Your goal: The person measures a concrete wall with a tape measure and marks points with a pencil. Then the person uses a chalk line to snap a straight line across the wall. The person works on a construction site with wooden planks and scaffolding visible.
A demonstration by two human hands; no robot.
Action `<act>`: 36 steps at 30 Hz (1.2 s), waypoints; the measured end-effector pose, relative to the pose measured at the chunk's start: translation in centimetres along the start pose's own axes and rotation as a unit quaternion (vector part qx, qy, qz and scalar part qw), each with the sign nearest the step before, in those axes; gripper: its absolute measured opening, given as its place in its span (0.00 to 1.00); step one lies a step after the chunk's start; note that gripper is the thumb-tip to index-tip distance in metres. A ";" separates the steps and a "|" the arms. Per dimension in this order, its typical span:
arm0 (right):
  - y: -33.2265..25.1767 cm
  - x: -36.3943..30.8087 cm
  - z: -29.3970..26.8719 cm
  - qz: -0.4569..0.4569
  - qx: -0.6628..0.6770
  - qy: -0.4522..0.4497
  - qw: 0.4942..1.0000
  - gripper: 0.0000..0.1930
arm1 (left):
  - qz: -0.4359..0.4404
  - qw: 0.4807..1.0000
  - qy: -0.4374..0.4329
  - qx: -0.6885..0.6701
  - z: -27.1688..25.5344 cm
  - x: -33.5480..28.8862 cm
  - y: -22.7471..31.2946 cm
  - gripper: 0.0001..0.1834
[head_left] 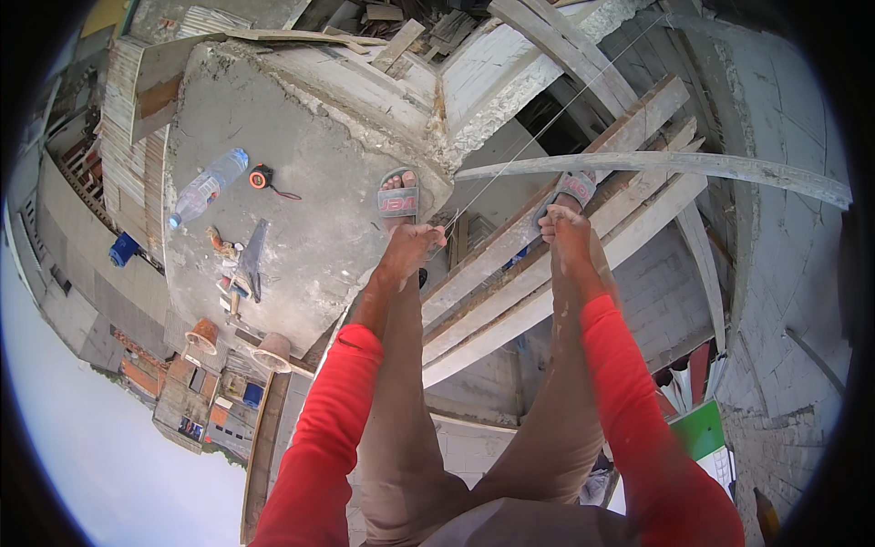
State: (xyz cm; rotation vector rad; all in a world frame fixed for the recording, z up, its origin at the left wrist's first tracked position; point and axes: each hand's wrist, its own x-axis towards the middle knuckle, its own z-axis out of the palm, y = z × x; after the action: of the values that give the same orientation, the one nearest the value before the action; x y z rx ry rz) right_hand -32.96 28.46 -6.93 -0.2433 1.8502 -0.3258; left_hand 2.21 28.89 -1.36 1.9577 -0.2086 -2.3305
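I look straight down from a high, unfinished concrete structure. My left hand (412,244) pinches a thin pale string (510,164) that runs up and to the right, over the wall edge. My right hand (565,226) is curled shut just below my right sandal (571,188); I cannot make out anything inside it. Both arms are in red sleeves. My left sandal (398,197) stands on the edge of a rough concrete slab (301,137). The right foot rests on sloping wooden planks (538,273) that bridge an open gap.
On the slab lie a clear water bottle (208,187), an orange and black tape measure (262,176), a trowel (252,259) and small hand tools (231,294). A long pale batten (674,165) crosses above the planks. Block walls stand at the right; rooftops lie far below on the left.
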 end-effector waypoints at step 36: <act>9.4 -24.8 9.0 -0.123 -0.161 0.251 0.946 0.29 | 0.046 0.988 0.079 0.126 -24.8 -27.3 -5.0 0.14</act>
State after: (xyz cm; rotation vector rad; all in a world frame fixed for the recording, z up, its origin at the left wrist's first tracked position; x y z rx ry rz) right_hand -17.06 44.57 9.59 -0.6723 2.3828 -0.2689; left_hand 31.49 37.00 20.15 2.1805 -0.5935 -2.1702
